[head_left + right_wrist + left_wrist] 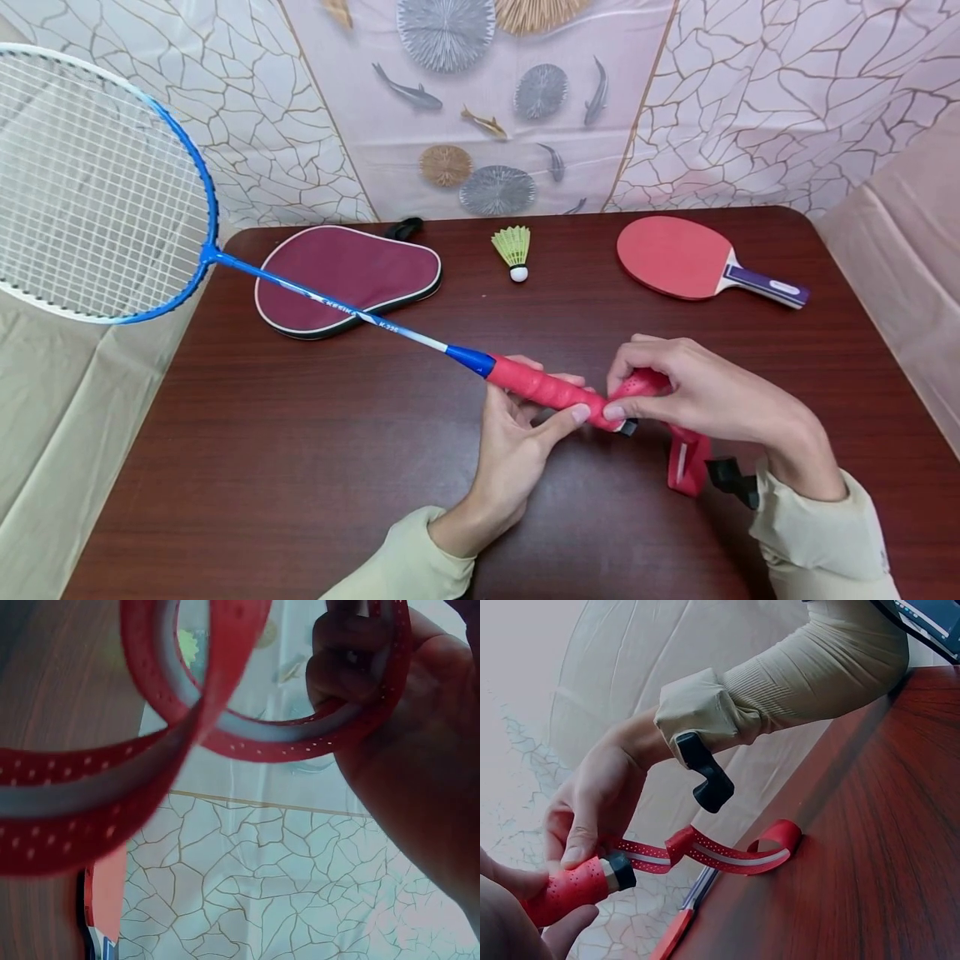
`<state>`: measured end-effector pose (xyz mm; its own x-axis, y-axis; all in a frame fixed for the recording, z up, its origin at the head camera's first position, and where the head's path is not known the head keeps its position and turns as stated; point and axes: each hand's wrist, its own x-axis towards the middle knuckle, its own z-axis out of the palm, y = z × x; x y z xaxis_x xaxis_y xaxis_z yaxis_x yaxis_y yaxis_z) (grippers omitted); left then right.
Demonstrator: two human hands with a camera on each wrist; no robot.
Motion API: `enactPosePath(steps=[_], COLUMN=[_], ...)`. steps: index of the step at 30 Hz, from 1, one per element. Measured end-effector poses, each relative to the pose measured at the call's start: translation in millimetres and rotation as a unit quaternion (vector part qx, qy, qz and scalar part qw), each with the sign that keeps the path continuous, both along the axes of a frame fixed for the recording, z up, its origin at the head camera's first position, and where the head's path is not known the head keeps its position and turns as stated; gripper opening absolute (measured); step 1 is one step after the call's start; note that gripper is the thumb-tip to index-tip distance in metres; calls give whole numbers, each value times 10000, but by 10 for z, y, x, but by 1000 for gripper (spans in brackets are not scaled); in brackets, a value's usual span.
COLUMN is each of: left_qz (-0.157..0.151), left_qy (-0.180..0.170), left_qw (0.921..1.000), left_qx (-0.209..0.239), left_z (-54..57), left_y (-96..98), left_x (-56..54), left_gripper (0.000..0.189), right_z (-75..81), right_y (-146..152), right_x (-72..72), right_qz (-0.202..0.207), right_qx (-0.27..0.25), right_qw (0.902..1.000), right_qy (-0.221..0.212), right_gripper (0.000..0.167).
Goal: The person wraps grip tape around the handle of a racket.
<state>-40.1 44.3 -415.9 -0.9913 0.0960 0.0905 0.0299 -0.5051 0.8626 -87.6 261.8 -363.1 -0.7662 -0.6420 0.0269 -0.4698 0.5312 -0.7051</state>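
A blue and white badminton racket (pixel 408 333) is held up over the table, its strung head to the left. My left hand (pixel 510 462) grips its handle from below, thumb near the wrapped end. Red perforated grip tape (pixel 739 859) covers most of the handle, and pale handle shows beside the black butt end (pixel 621 870). At that end my right hand (pixel 708 392) pinches the tape with thumb and fingers. From there the loose tape (pixel 67 810) hangs in a twisted loop, a whitish strip along its inner face.
A maroon paddle case (pixel 337 267) lies at the table's back left, under the racket shaft. Behind the handle sits a yellow shuttlecock (pixel 513 250). A red table tennis paddle (pixel 678 258) lies at the back right. Patterned cloth (pixel 495 108) hangs behind the dark wooden table (pixel 300 467).
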Motion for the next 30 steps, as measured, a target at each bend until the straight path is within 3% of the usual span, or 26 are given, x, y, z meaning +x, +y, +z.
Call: enactPosePath(steps=[9,15,23,30], left_qz=[-68,-255,-51,39], left_qy=[38,0,-424,-232], left_qw=[9998,9989,9936,9965], left_qx=[-196,-391,-1046,-800], left_z=[0,3,-8,14], left_y=[-14,-21,-40,-40], left_x=[11,2,-12,-22], left_gripper=[55,59,64,67], right_z=[-37,-39,-56,-36], right_y=[-39,-77,-113,-127], right_x=[-37,-27,-6,10], right_qz=[589,394,208,128], right_qx=[227,369,448,406], right_qw=[9977,9982,9987,9987], right_qy=[264,249,151,262], right_gripper=[14,10,17,23])
